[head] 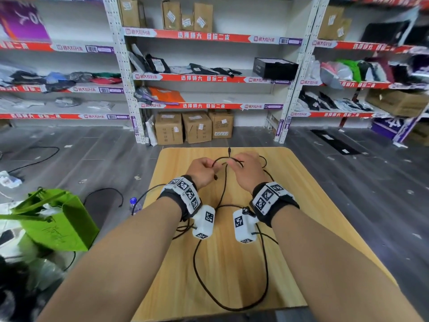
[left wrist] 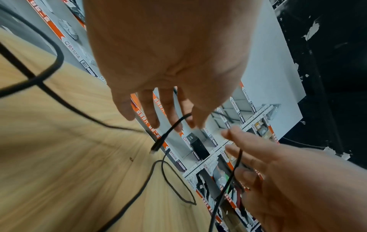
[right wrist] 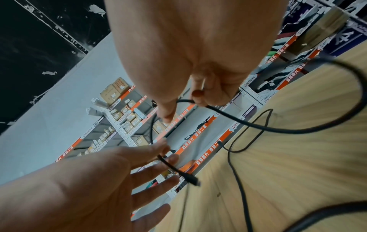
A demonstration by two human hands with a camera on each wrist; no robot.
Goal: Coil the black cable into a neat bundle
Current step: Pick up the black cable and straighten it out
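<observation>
The black cable [head: 224, 187] lies in loose loops on the wooden table [head: 301, 205], with one big loop reaching the near edge. Both hands are raised over the far middle of the table. My left hand [head: 204, 169] pinches the cable between thumb and forefinger just behind a plug [left wrist: 155, 146], which dangles free; its other fingers are spread. My right hand [head: 246, 170] is a short way to the right, its fingers curled round the cable [right wrist: 218, 112]. In the right wrist view the plug [right wrist: 193, 180] hangs below the left hand [right wrist: 89, 180].
A green bag [head: 58, 219] and a small bottle [head: 134, 204] stand on the floor left of the table. Shelving [head: 209, 77] with parcels and cardboard boxes [head: 197, 129] lines the far wall. Other black leads [head: 104, 190] lie on the floor.
</observation>
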